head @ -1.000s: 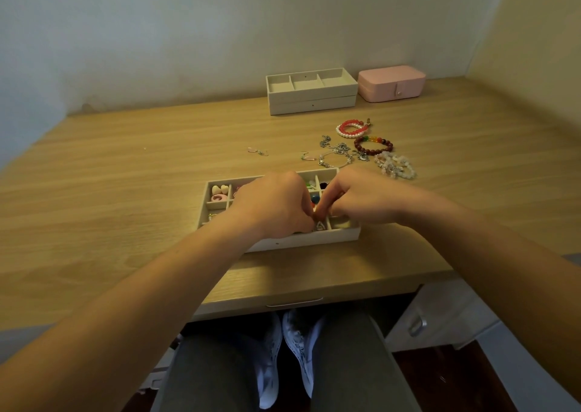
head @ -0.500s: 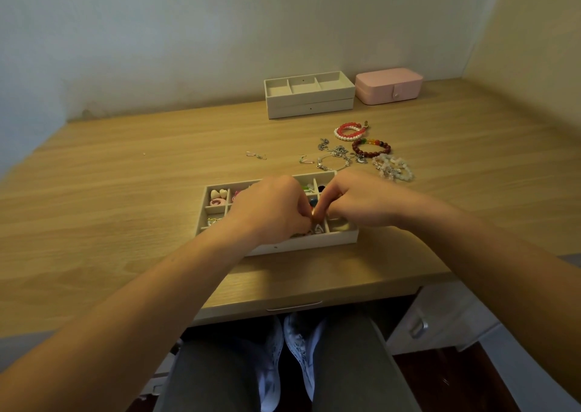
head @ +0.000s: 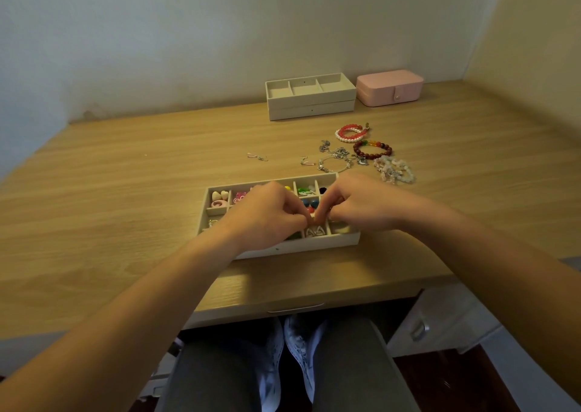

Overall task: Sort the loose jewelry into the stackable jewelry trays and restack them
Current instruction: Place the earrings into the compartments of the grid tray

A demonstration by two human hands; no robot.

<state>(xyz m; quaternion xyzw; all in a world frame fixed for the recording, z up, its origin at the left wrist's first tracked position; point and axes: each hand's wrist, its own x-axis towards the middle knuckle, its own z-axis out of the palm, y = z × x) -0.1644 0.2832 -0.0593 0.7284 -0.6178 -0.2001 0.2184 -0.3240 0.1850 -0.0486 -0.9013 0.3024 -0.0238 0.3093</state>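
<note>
a light wooden desk [head: 125,191] is set into a corner, closed in by a pale wall [head: 220,34] at the back and a beige wall on the right. a shallow drawer handle [head: 295,307] is seen under the front edge, and a white cabinet [head: 440,320] stands below to the right. grey-trousered knees [head: 220,380] and white shoes [head: 292,348] are seen under the desk.

the divided tray [head: 283,248] is placed near the front edge of the desk, directly under both hands. the left hand [head: 267,213] and the right hand [head: 355,204] are brought together over its middle, fingers curled, and a small piece [head: 312,219] is pinched between their fingertips; what it is cannot be told. much of the tray's middle is hidden by the hands. pale heart-shaped pieces [head: 220,195] are seen in its far left compartment, blue beads [head: 309,204] between the hands, and silver triangular pieces [head: 314,231] in a front compartment.

behind the tray, loose jewelry is scattered: silver chains [head: 338,158], a red and white bracelet pair [head: 350,131], a dark red bead bracelet [head: 372,150], a pale bead bracelet [head: 394,169], and small earring hooks [head: 257,157] further left. against the back wall two stacked trays [head: 309,100] are placed, with a pink case [head: 390,87] just beside them on the right.
</note>
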